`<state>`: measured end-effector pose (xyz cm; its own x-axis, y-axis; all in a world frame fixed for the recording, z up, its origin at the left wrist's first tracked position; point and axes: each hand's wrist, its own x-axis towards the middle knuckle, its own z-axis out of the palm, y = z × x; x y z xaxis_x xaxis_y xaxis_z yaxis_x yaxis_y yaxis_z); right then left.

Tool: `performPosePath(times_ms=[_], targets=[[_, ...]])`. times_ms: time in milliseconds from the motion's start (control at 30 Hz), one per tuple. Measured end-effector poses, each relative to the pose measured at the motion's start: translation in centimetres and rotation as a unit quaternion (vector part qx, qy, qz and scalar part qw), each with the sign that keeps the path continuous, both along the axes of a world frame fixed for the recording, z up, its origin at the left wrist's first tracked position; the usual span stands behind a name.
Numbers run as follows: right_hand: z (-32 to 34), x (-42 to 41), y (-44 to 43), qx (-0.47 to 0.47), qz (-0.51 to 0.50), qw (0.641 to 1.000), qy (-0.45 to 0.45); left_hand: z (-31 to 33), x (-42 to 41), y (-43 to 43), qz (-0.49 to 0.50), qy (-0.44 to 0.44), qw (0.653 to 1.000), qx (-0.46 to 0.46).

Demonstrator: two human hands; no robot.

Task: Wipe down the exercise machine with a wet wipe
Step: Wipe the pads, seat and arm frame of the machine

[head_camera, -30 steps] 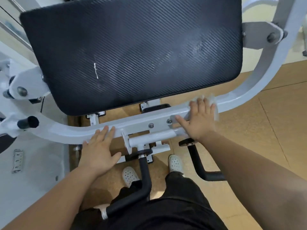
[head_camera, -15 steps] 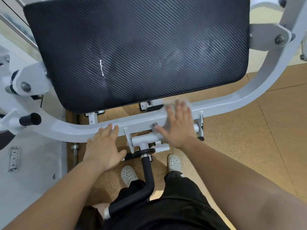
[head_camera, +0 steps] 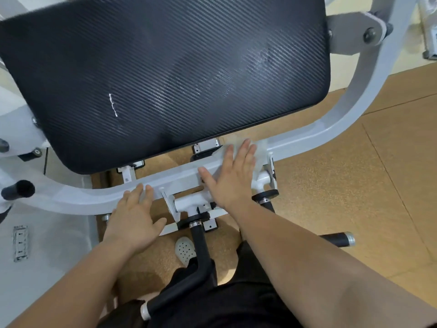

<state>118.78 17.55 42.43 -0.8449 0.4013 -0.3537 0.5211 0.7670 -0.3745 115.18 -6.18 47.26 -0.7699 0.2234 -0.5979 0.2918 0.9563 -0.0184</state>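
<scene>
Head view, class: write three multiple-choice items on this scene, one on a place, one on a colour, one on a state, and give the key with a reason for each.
1. Where is the wet wipe?
A. on the black pad
B. under the right hand, on the white frame bar
C. on the floor

2. What colour is the pad?
A. black
B. red
C. white

3. How is the left hand?
A. closed in a fist
B. gripping a black handle
C. open and flat

Key: B, the wipe shows past the fingers of the right hand on the white frame bar; A, the pad's cover is black; C, the fingers lie spread.
</scene>
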Motion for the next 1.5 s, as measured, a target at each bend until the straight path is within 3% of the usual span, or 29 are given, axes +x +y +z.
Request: performPosePath(times_ms=[133, 200, 300, 433, 567, 667, 833, 933, 1100, 1233, 1367, 1500], targets=[[0.1, 0.2, 5.9, 0.063, -0.046, 0.997, -0.022, 0.3, -0.1, 0.1, 0.005, 0.001, 1.0, 0.011], [0.4, 0.6, 5.8, 0.079, -0.015, 0.996, -0.039, 0.3, 0.2, 0.1, 0.006, 0.0, 1.0, 0.012], [0.6, 0.8, 1.8, 0.065, 0.119, 0.991, -0.023, 0.4, 0.5, 0.1, 0.019, 0.0, 0.999, 0.03], [-0.2, 1.4, -4.6, 0.055, 0.317, 0.947, 0.011, 0.7, -0.4, -1.2, -0.007, 0.037, 0.998, 0.058], [-0.6, 1.8, -7.4, 0.084, 0.397, 0.914, 0.018, 0.8, -0.6, -3.7, -0.009, 0.093, 0.995, 0.02], [-0.2, 1.6, -6.2, 0.113, 0.4, 0.91, 0.001, 0.5, -0.6, -5.9, 0.034, 0.105, 0.994, 0.002], [-0.3, 2.0, -3.5, 0.184, 0.284, 0.941, -0.03, 0.0, -0.7, -9.0, 0.039, 0.108, 0.993, 0.007], [0.2, 1.2, -6.0, 0.188, 0.335, 0.921, -0.065, -0.2, -1.0, -9.8, 0.046, 0.101, 0.993, 0.047], [0.2, -2.0, -15.1, 0.109, 0.443, 0.89, -0.01, -0.5, -0.4, -12.7, 0.066, 0.108, 0.982, 0.143], [0.6, -4.4, -20.1, 0.091, 0.465, 0.881, -0.009, -0.3, 1.5, -15.2, 0.088, 0.14, 0.978, 0.13], [0.7, -4.4, -17.8, 0.109, 0.472, 0.875, -0.004, -0.4, 1.6, -16.1, 0.123, 0.131, 0.977, 0.113], [0.7, -3.1, -12.3, 0.17, 0.396, 0.902, -0.024, -0.5, 0.5, -15.7, 0.135, 0.135, 0.969, 0.155]])
